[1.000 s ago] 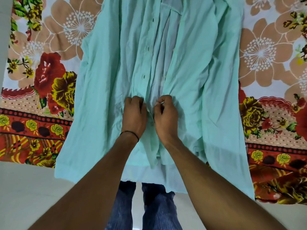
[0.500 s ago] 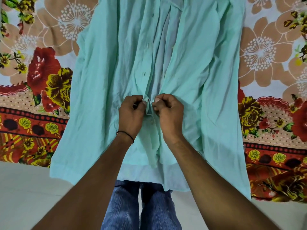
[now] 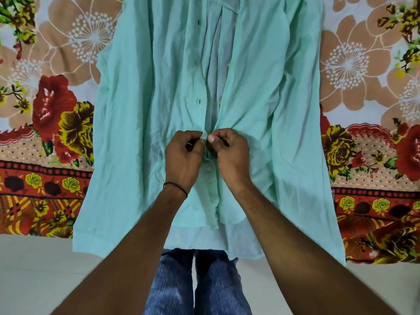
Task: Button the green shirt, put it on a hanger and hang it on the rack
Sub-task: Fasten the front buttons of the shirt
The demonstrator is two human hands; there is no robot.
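The green shirt (image 3: 141, 114) lies spread front-up on a flowered bedsheet, its hem hanging over the near edge. Its front is open above my hands and closed below them, where one white button (image 3: 208, 169) shows fastened. My left hand (image 3: 183, 160) pinches the left placket edge with the buttonholes. My right hand (image 3: 231, 156) pinches the right placket edge against it. The two thumbs nearly touch at the middle of the shirt. No hanger or rack is in view.
The flowered bedsheet (image 3: 45, 123) covers the bed on both sides of the shirt. A pale floor (image 3: 34, 276) runs along the near edge. My legs in blue jeans (image 3: 195, 285) stand against the bed below the hem.
Both hands have moved slightly up the placket, from the lower button to a spot just above it, and now pinch the two edges together there.
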